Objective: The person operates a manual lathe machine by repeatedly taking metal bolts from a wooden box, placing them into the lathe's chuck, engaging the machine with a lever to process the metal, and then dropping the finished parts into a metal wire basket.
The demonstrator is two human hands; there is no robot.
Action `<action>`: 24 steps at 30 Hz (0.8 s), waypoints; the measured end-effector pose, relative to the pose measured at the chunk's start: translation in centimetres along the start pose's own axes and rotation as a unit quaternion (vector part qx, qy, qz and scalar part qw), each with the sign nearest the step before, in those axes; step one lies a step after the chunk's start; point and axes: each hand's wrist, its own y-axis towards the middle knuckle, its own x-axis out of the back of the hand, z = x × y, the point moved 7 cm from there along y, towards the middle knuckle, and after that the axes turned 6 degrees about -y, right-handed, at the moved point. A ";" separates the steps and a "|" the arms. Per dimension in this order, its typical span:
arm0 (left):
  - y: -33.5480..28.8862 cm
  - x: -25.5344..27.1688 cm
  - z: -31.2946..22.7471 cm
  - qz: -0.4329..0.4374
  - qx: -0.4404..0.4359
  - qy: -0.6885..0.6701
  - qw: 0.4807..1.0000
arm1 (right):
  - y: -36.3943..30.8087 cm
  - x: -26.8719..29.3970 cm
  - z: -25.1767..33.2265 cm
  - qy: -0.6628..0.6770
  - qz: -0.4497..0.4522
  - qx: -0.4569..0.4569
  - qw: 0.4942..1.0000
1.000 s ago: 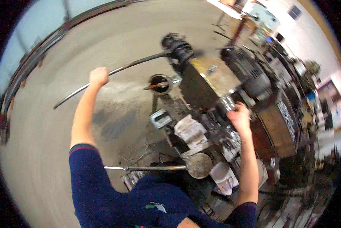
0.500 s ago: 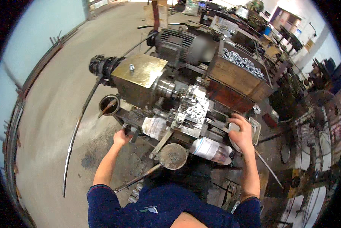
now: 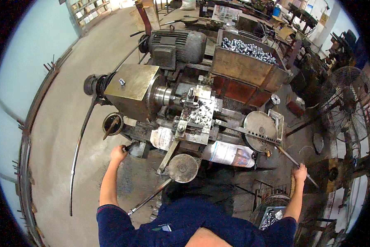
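My right hand is closed round a long metal lever, which slants from a round metal disc at the right end of a lathe-like machine. My left hand is closed at the machine's front left corner. A short dark piece sticks out from its fingers beside a small metal box; what the fingers hold is mostly hidden. Between my hands, the slide is strewn with dark metal chips. A chuck or spindle faces it on the left.
A wooden bin of small metal parts stands behind, beside the motor. A brass-coloured cover carries one small metal part. Nearer me is a round plate with a lever. A pot sits left, a fan right.
My right hand has come down and right from beside the disc onto the lever. My left hand has shifted slightly left. The whole view has turned a little.
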 end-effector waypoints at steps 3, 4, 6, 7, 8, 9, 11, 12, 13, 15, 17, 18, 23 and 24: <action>-0.6 -0.4 1.5 0.047 0.038 -0.084 0.995 | -2.7 -1.3 0.9 -0.023 0.054 -0.035 0.998; -1.3 -0.7 3.6 0.053 0.047 -0.100 0.992 | -4.5 -0.2 2.0 0.029 0.010 -0.056 0.998; -2.9 -2.0 4.9 0.074 0.060 -0.146 0.985 | -8.9 1.6 3.7 0.046 0.035 -0.038 0.998; -3.8 -2.5 5.0 0.087 0.068 -0.171 0.979 | -11.0 3.5 5.1 0.040 0.094 -0.055 0.993; -4.3 -3.0 4.5 0.100 0.070 -0.197 0.973 | -13.3 3.4 5.1 0.051 0.060 -0.042 0.996; -4.7 -3.7 4.7 0.112 0.080 -0.211 0.968 | -15.3 2.4 5.3 0.048 0.056 -0.033 0.997; -5.4 -5.3 6.0 0.136 0.105 -0.238 0.956 | -17.4 3.7 7.8 0.070 0.112 -0.049 0.990; -5.4 -5.7 5.4 0.143 0.103 -0.231 0.957 | -18.3 3.9 8.5 0.098 0.111 -0.059 0.987; -5.4 -6.4 5.5 0.137 0.096 -0.256 0.952 | -18.8 4.3 9.1 0.127 0.109 -0.066 0.984; -5.2 -7.4 6.4 0.114 0.086 -0.306 0.941 | -19.4 3.8 9.9 0.152 0.128 -0.053 0.979; -4.4 -7.9 3.9 0.131 0.067 -0.298 0.943 | -20.1 3.8 10.1 0.154 0.141 -0.064 0.976; -4.2 -8.0 3.4 0.134 0.068 -0.318 0.936 | -20.3 4.1 10.2 0.154 0.146 -0.073 0.975; -3.2 -7.2 2.9 0.094 0.071 -0.369 0.922 | -19.4 4.1 10.4 0.147 0.191 -0.084 0.967; -3.0 -7.0 3.0 0.110 0.062 -0.367 0.922 | -18.8 4.3 10.4 0.139 0.185 -0.073 0.970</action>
